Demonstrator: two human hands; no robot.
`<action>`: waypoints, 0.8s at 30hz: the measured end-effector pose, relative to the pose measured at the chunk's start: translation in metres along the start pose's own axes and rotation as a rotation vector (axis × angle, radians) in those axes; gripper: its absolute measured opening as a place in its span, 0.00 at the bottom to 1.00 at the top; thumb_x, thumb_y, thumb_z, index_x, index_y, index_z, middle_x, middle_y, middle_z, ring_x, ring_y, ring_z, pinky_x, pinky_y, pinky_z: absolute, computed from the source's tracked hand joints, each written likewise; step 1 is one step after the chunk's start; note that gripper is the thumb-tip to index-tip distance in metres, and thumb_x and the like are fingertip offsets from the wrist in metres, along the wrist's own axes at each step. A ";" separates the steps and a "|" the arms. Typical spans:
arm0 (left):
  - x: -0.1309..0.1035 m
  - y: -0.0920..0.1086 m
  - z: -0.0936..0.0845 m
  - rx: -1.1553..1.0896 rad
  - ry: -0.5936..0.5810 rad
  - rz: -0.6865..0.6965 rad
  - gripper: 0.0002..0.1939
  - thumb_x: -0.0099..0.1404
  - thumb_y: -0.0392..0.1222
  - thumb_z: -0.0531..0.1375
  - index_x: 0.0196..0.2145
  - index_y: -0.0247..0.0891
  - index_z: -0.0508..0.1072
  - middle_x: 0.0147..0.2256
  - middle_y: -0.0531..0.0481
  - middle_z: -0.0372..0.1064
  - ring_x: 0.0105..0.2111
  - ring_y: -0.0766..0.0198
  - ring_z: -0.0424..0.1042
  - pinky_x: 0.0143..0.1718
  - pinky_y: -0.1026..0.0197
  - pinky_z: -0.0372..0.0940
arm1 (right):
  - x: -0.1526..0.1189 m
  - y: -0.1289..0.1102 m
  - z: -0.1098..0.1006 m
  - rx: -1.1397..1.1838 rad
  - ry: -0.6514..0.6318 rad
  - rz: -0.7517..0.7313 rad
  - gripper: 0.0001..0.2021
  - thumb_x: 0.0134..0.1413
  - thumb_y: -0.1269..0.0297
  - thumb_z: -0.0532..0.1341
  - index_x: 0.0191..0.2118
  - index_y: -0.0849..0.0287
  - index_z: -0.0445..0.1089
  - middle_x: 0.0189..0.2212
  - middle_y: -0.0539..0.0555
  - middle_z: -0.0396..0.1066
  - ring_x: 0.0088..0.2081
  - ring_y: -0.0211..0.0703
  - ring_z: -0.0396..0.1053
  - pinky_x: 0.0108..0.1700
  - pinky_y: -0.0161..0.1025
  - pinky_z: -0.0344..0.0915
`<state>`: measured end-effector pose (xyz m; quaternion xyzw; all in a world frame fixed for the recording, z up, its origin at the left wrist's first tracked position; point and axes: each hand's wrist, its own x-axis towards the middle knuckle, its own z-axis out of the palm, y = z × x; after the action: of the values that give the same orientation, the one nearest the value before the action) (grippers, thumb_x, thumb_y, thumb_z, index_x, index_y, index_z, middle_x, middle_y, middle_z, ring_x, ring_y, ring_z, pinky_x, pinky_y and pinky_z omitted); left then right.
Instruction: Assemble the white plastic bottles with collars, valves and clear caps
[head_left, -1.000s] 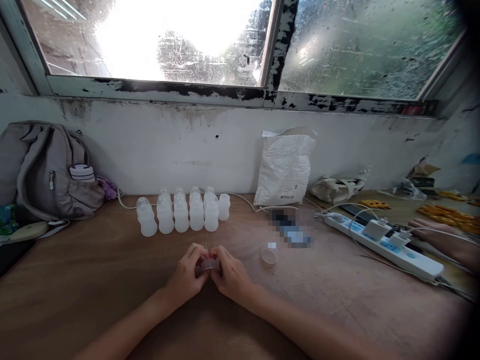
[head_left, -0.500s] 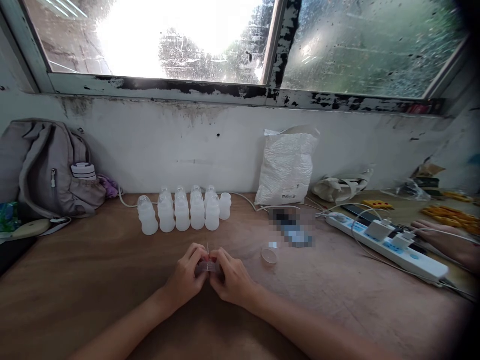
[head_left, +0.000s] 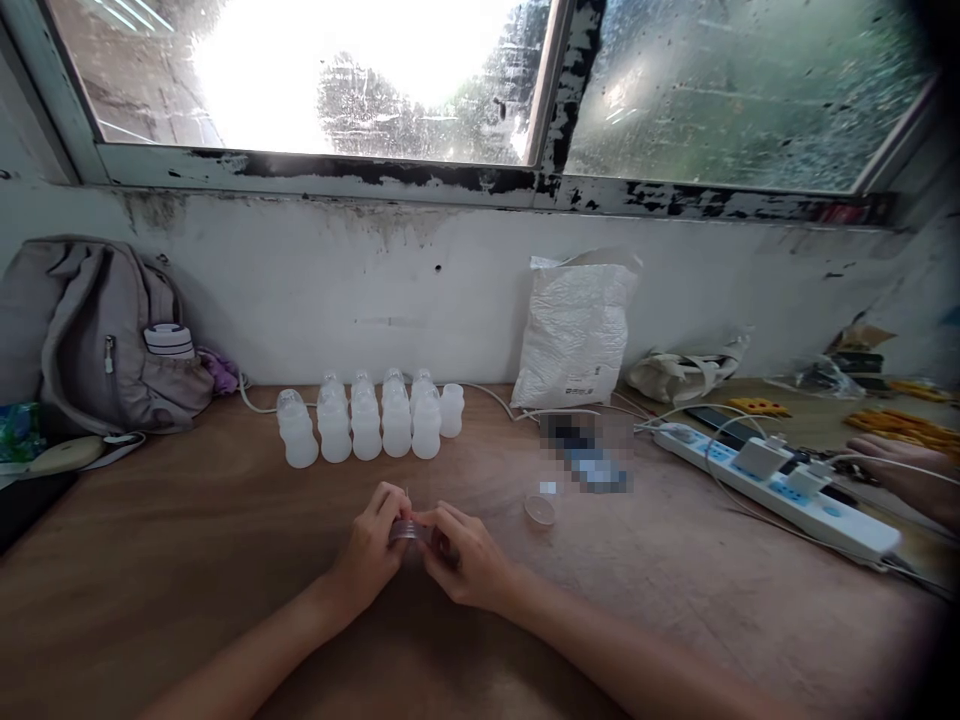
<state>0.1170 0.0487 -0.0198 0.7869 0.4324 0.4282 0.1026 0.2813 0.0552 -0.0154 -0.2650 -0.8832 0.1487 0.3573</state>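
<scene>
My left hand (head_left: pixel 379 540) and my right hand (head_left: pixel 465 555) meet just above the table. Both have their fingers closed on a small clear plastic piece (head_left: pixel 406 531) with a curved, ridged edge. The fingers cover most of it, so its exact kind is unclear. A thin sliver of something sticks up by the left fingertips. To the right of my hands lies a clear round shallow piece (head_left: pixel 540 512), like a lid or dish. Just behind it is a small white square (head_left: pixel 548 488). Several frosted white bottles (head_left: pixel 366 425) stand upright in a row beyond my hands.
A white padded bag (head_left: pixel 574 330) leans on the wall, with a blurred-out object (head_left: pixel 589 458) before it. A power strip (head_left: pixel 787 495) with cables runs along the right. Another person's hand (head_left: pixel 896 465) is at far right. A grey backpack (head_left: pixel 112 340) stands left.
The clear piece has turned a little, and its ridged edge now shows more by my left fingers. The thin upright sliver shows less. My right fingertips have shifted slightly left across it.
</scene>
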 end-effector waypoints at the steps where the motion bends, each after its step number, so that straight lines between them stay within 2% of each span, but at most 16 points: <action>1: -0.001 0.000 0.000 0.009 -0.006 0.004 0.08 0.54 0.27 0.47 0.27 0.39 0.57 0.29 0.52 0.55 0.27 0.67 0.59 0.29 0.65 0.58 | 0.000 0.000 0.000 -0.004 0.000 -0.004 0.13 0.47 0.72 0.53 0.42 0.58 0.59 0.26 0.51 0.61 0.25 0.35 0.60 0.27 0.31 0.58; 5: -0.003 -0.001 0.001 0.033 -0.023 0.022 0.08 0.55 0.27 0.47 0.28 0.39 0.58 0.30 0.53 0.55 0.27 0.68 0.59 0.29 0.66 0.59 | -0.001 0.000 -0.002 -0.017 -0.025 0.009 0.13 0.47 0.72 0.53 0.41 0.58 0.59 0.27 0.51 0.61 0.26 0.34 0.60 0.27 0.31 0.58; 10: 0.001 -0.002 -0.001 -0.020 0.034 -0.022 0.08 0.55 0.27 0.48 0.30 0.39 0.60 0.33 0.51 0.58 0.30 0.67 0.62 0.32 0.64 0.61 | 0.001 0.002 -0.003 0.013 -0.045 0.031 0.13 0.49 0.69 0.54 0.43 0.58 0.59 0.30 0.52 0.62 0.26 0.34 0.61 0.28 0.31 0.59; 14: 0.005 -0.002 -0.002 -0.134 0.021 -0.129 0.14 0.52 0.27 0.51 0.37 0.38 0.60 0.36 0.49 0.61 0.31 0.66 0.65 0.34 0.61 0.63 | 0.001 0.007 0.001 -0.009 -0.012 0.089 0.10 0.52 0.68 0.53 0.42 0.57 0.61 0.33 0.53 0.63 0.26 0.34 0.62 0.29 0.32 0.61; 16: 0.006 -0.002 -0.003 -0.187 -0.017 -0.149 0.18 0.50 0.27 0.52 0.40 0.38 0.60 0.37 0.48 0.63 0.36 0.63 0.66 0.38 0.59 0.63 | 0.002 0.011 0.004 -0.008 0.022 0.115 0.10 0.52 0.70 0.53 0.41 0.56 0.61 0.35 0.54 0.63 0.29 0.36 0.63 0.32 0.33 0.62; 19: 0.006 -0.002 -0.003 -0.354 -0.091 -0.153 0.25 0.49 0.27 0.53 0.46 0.39 0.58 0.44 0.45 0.62 0.45 0.61 0.64 0.46 0.57 0.60 | 0.003 0.017 0.006 0.023 0.082 0.127 0.12 0.50 0.76 0.51 0.40 0.56 0.61 0.38 0.54 0.62 0.36 0.38 0.64 0.37 0.34 0.63; 21: 0.007 -0.005 -0.001 -0.498 -0.119 -0.197 0.24 0.52 0.29 0.54 0.47 0.39 0.56 0.48 0.43 0.60 0.49 0.61 0.61 0.49 0.56 0.59 | 0.005 0.019 0.006 0.050 0.097 0.124 0.15 0.48 0.79 0.50 0.40 0.56 0.61 0.39 0.55 0.61 0.39 0.38 0.63 0.39 0.35 0.63; 24: 0.008 -0.012 0.003 -0.600 -0.088 -0.318 0.18 0.57 0.35 0.54 0.45 0.39 0.56 0.45 0.43 0.63 0.47 0.62 0.63 0.48 0.55 0.60 | 0.008 0.018 0.004 0.079 0.086 0.122 0.14 0.46 0.81 0.50 0.37 0.58 0.62 0.39 0.55 0.61 0.39 0.39 0.64 0.40 0.36 0.64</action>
<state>0.1142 0.0625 -0.0231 0.6622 0.3995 0.4807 0.4133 0.2804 0.0736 -0.0220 -0.3099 -0.8428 0.1936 0.3953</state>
